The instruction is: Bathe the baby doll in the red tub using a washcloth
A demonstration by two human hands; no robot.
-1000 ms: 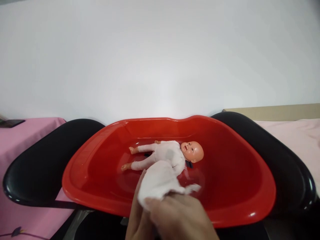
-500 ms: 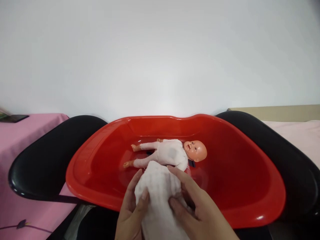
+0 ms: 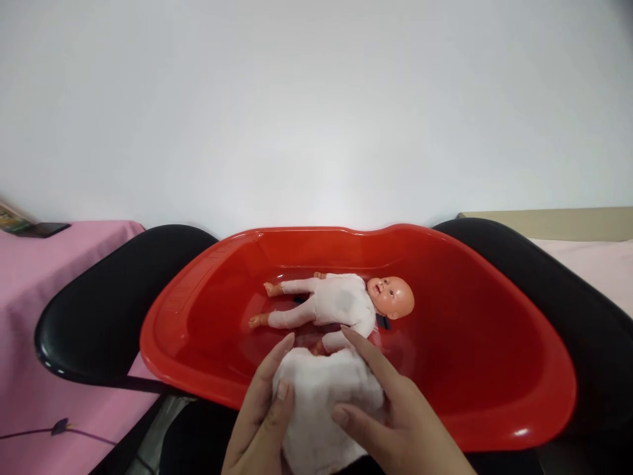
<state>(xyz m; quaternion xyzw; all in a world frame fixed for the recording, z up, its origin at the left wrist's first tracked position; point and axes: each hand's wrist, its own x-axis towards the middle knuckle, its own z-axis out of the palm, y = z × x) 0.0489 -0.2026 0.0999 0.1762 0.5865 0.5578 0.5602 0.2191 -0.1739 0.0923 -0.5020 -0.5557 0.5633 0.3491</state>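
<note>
White cloth (image 3: 324,396) bunched between left hand (image 3: 257,422) and right hand (image 3: 400,429), fingers (image 3: 366,354) curled around it; its lower edge cut off.

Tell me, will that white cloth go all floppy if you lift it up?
Probably floppy: the white cloth bunches into soft folds between the left hand and right hand. It likely feels light, since fingers alone hold it above the rim of the red tub. Unlikely to roll.

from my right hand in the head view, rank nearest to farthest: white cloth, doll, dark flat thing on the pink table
1. white cloth: held in the right hand, bottom centre.
2. doll: just beyond, lying in the red tub.
3. dark flat thing: far left, on the pink table.
</note>
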